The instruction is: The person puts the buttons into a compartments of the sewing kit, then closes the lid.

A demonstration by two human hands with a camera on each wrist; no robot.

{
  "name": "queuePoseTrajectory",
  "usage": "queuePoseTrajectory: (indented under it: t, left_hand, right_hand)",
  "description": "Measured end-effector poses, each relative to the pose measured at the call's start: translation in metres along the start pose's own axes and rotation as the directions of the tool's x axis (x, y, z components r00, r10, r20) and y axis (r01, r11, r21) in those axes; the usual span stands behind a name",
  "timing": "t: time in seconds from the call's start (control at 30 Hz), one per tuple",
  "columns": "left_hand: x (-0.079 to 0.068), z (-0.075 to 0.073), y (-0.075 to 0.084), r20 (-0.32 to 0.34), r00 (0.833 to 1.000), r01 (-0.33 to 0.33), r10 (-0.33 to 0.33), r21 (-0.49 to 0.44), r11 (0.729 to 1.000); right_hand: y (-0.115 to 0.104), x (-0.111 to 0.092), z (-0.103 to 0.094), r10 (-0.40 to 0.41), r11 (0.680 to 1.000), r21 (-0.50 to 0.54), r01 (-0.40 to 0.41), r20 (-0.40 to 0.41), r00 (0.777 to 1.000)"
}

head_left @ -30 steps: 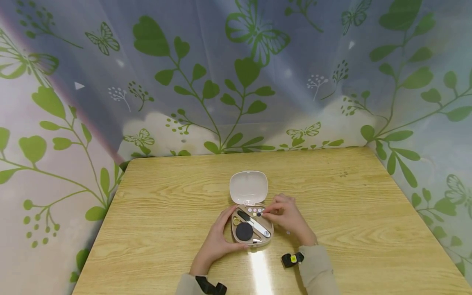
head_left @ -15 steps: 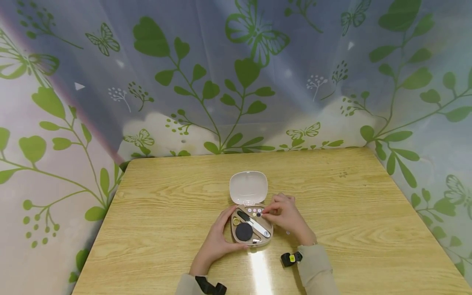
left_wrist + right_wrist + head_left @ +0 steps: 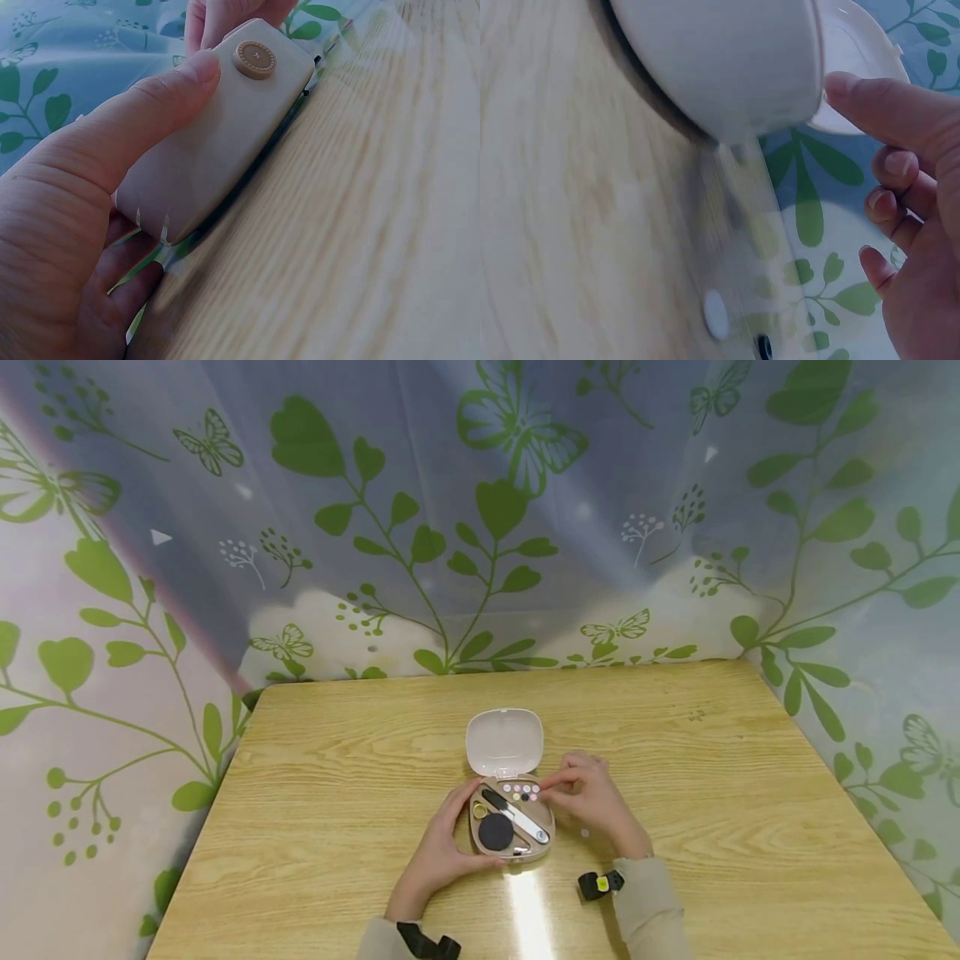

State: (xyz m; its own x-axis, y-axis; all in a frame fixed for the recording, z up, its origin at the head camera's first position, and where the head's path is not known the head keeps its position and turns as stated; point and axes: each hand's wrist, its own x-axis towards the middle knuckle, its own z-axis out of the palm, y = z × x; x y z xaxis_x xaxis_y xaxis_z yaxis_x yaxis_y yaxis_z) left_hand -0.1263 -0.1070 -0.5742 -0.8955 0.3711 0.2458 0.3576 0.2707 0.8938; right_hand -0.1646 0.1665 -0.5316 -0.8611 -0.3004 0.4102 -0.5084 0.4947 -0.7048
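Note:
My left hand (image 3: 441,853) grips a small beige sewing kit (image 3: 551,827) from its left side, thumb along the front wall beside a tan button-shaped catch (image 3: 256,58). The white lid (image 3: 505,742) stands open at the back. Inside lie several small buttons (image 3: 526,797), a slim white-and-black tool (image 3: 530,826), a round black piece (image 3: 496,832) and a gold ring-shaped piece (image 3: 480,810). My right hand (image 3: 592,797) is at the kit's right rim, fingertips just beside the buttons. In the right wrist view its other fingers (image 3: 881,202) are loosely curled, with nothing visible in them.
A pale round button (image 3: 585,832) lies on the wooden table (image 3: 750,827) right of the kit. A small dark piece (image 3: 764,346) shows near it in the right wrist view. A leaf-patterned curtain (image 3: 405,527) borders the table at the back and sides.
My right hand has drawn back slightly to the right from the button compartment, and buttons its fingertips covered now show. The left hand keeps its grip on the kit.

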Motion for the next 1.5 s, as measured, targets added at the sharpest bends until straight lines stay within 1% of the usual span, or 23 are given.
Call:
queuePoseTrajectory:
  t: [0.2, 0.33, 0.57, 0.63, 0.7, 0.77, 0.9, 1.0, 1.13, 1.23, 1.33, 1.4, 1.5]
  left_hand:
    - [0.0, 0.0, -0.001, -0.003, 1.0, 0.003, -0.003, 0.002, 1.0]
    - [0.0, 0.0, -0.002, -0.002, 1.0, 0.006, -0.006, 0.005, 1.0]
    - [0.0, 0.0, -0.003, -0.004, 1.0, -0.004, 0.004, 0.006, 1.0]
    - [0.0, 0.0, -0.003, -0.006, 1.0, -0.007, 0.007, 0.006, 1.0]
    - [0.0, 0.0, -0.003, -0.007, 1.0, -0.009, 0.009, 0.006, 1.0]
    - [0.0, 0.0, -0.003, -0.007, 1.0, -0.008, 0.008, 0.003, 1.0]
    - [0.0, 0.001, -0.003, -0.005, 1.0, 0.001, -0.001, 0.0, 1.0]
    - [0.0, 0.0, -0.002, -0.007, 1.0, 0.001, -0.001, 0.005, 1.0]
    - [0.0, 0.0, -0.002, -0.007, 1.0, 0.0, 0.0, 0.012, 1.0]
    - [0.0, 0.0, -0.002, -0.006, 1.0, 0.001, -0.001, 0.015, 1.0]
    - [0.0, 0.001, -0.002, -0.004, 1.0, 0.004, -0.004, 0.012, 1.0]
    - [0.0, 0.001, -0.001, -0.003, 1.0, 0.005, -0.005, 0.008, 1.0]
    - [0.0, 0.001, -0.001, 0.0, 1.0, 0.013, -0.013, 0.003, 1.0]
  right_hand:
    - [0.004, -0.003, -0.012, -0.014, 1.0, -0.028, 0.013, -0.042, 0.999]
    - [0.012, -0.007, -0.018, -0.029, 0.999, -0.029, 0.027, -0.067, 0.997]
    - [0.029, -0.018, -0.027, -0.087, 0.996, -0.011, 0.086, -0.111, 0.99]
    - [0.033, -0.021, -0.029, -0.088, 0.996, -0.005, 0.088, -0.12, 0.989]
    - [0.036, -0.025, -0.031, -0.069, 0.998, -0.004, 0.069, -0.126, 0.99]
    - [0.038, -0.029, -0.033, -0.023, 1.0, 0.004, 0.024, -0.126, 0.992]
    - [0.041, -0.037, -0.037, 0.059, 0.998, -0.018, -0.062, -0.125, 0.99]
    - [0.044, -0.042, -0.038, 0.082, 0.996, -0.032, -0.087, -0.129, 0.988]
    - [0.046, -0.046, -0.039, 0.109, 0.993, -0.023, -0.112, -0.121, 0.987]
    - [0.046, -0.05, -0.04, 0.171, 0.985, 0.0, -0.172, -0.096, 0.981]
    - [0.047, -0.054, -0.039, 0.235, 0.972, 0.017, -0.235, -0.072, 0.969]
    - [0.049, -0.056, -0.038, 0.248, 0.969, 0.017, -0.248, -0.067, 0.966]
    - [0.054, -0.059, -0.036, 0.218, 0.976, -0.005, -0.22, -0.087, 0.972]
